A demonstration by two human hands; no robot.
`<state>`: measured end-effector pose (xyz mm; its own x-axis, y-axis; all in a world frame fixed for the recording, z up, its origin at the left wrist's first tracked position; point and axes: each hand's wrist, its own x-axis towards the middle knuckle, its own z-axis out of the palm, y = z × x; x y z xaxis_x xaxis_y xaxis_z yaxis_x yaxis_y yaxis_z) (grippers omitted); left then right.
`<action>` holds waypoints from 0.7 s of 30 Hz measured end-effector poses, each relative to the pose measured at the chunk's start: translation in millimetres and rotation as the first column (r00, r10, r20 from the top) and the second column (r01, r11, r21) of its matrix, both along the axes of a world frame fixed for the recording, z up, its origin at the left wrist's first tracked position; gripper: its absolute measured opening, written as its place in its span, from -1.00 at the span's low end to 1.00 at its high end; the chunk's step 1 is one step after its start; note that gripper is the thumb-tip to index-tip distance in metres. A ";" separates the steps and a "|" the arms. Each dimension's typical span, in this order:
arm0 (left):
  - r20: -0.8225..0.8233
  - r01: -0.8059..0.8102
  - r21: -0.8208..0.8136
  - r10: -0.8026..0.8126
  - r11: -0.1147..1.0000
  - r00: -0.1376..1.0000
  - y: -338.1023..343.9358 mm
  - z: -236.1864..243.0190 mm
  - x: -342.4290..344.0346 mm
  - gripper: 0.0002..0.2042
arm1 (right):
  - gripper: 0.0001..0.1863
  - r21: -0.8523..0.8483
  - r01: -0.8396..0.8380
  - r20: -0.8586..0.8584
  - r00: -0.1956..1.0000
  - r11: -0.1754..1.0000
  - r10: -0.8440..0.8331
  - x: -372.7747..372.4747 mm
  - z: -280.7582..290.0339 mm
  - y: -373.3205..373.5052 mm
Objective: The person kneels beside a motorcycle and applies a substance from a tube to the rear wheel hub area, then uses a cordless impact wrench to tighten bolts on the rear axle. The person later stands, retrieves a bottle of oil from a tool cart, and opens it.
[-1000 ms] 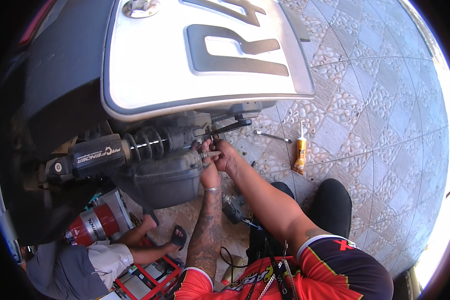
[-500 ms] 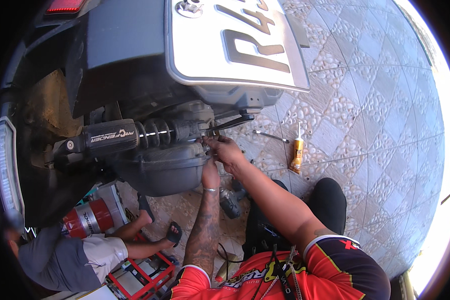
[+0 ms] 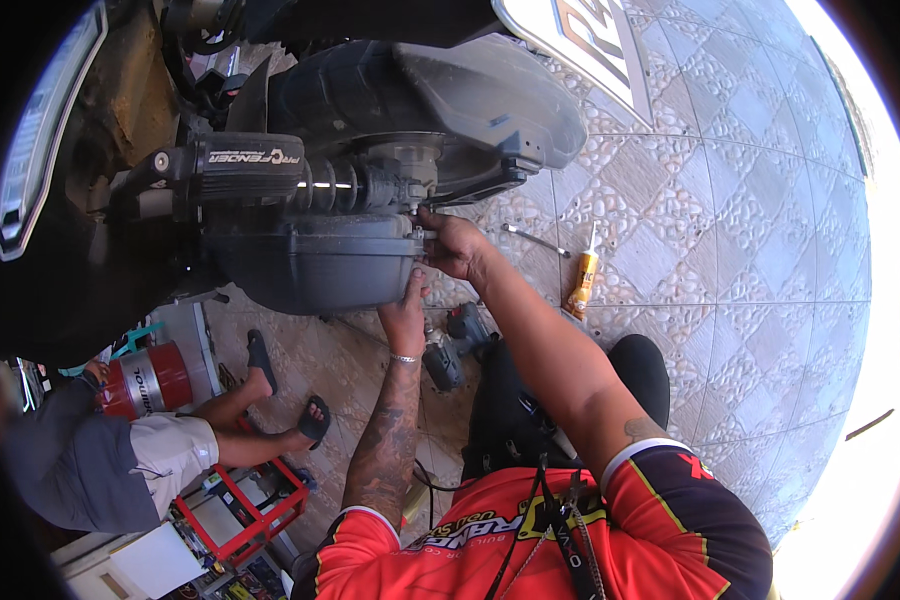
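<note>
My right hand (image 3: 453,243) is closed at the end of a black air filter box (image 3: 340,265), its fingertips pinched beside the lower mount of a shock absorber (image 3: 250,165). Whatever they hold there is too small or hidden to name. Just below, my left hand (image 3: 405,318) lies against the lower corner of the box, thumb pointing up and fingers loose, with part of them hidden. The shock absorber, with its coil spring, runs lengthwise above the box. A dark bracket arm (image 3: 485,185) reaches out past the mount, under the rear fender (image 3: 500,100) of a scooter.
On the tiled floor (image 3: 730,230) right of my hands lie a metal wrench (image 3: 535,240) and a yellow sealant tube (image 3: 583,283). A cordless power tool (image 3: 448,362) rests by my knees. At lower left another person (image 3: 160,450) sits near a red drum (image 3: 150,378) and a red-framed rack (image 3: 245,510).
The view has shifted, showing more of the fender and less of the number plate. My left hand has dropped away from my right, down to the box's corner. My right hand stays by the mount.
</note>
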<state>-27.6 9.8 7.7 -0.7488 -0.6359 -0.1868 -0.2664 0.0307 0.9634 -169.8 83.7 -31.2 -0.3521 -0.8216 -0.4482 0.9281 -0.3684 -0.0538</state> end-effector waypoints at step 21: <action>0.554 0.228 -0.522 0.124 0.822 0.823 1.0 -42.5 121.6 -0.19 | -0.57 0.531 -0.189 -0.313 0.862 0.826 0.399 54.2 -49.5 247.2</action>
